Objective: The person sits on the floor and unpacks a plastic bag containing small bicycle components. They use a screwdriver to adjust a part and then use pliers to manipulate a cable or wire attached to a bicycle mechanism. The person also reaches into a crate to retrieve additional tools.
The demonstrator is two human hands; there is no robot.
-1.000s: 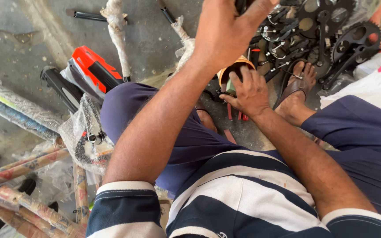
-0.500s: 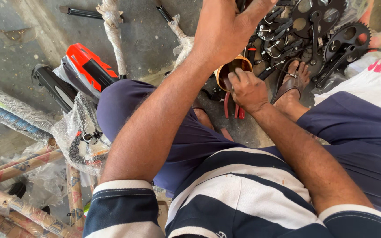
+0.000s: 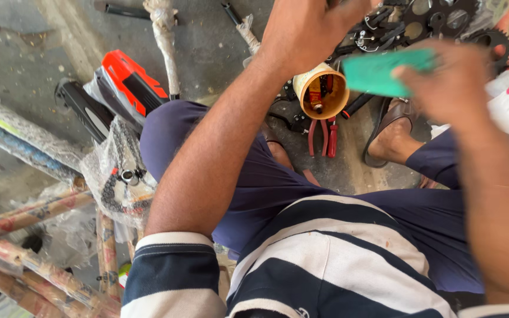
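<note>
My left hand [image 3: 307, 32] is raised at the top centre, and its fingertips run past the frame's top edge, so what it grips is hidden. My right hand [image 3: 452, 79] is lifted at the right, blurred, with its fingers pinched on a flat green piece [image 3: 381, 72]. Below and between the hands, a yellow round container [image 3: 321, 92] with small tools inside stands on the concrete floor. Red-handled pliers [image 3: 324, 138] lie just in front of it.
Black chainrings and metal parts [image 3: 437, 17] are piled at the top right. A red and black part [image 3: 129, 79] lies at the left near a plastic bag with a chain [image 3: 122, 176]. Wrapped frame tubes [image 3: 36, 212] lie at the lower left. My sandalled foot [image 3: 391, 134] rests by the pliers.
My right hand has risen from the yellow container toward the camera and now holds a green piece. My left hand stays raised at the top.
</note>
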